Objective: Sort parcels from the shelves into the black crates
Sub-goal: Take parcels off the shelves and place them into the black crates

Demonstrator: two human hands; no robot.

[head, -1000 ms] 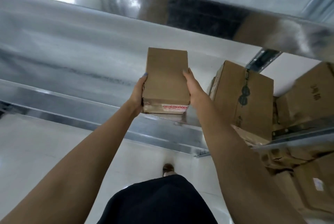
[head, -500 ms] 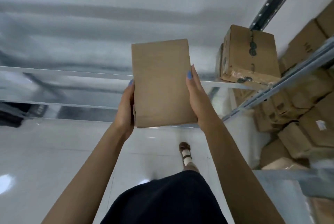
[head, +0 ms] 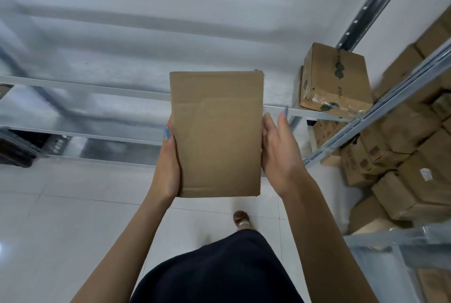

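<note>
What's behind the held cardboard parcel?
Metal shelf rails pass behind the cardboard parcel, white floor tiles lower down. Covered: that stretch of rail, and whatever fingers the left hand and right hand have behind it.

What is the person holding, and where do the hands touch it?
A flat cardboard parcel, by its long side edges: left hand grips the left edge, right hand presses the right edge.

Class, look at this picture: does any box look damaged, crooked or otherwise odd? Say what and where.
The parcel held between the left hand and right hand has a creased front with a scuffed patch. The box on the shelf to the right has a crumpled lower edge with wrinkled tape.
</note>
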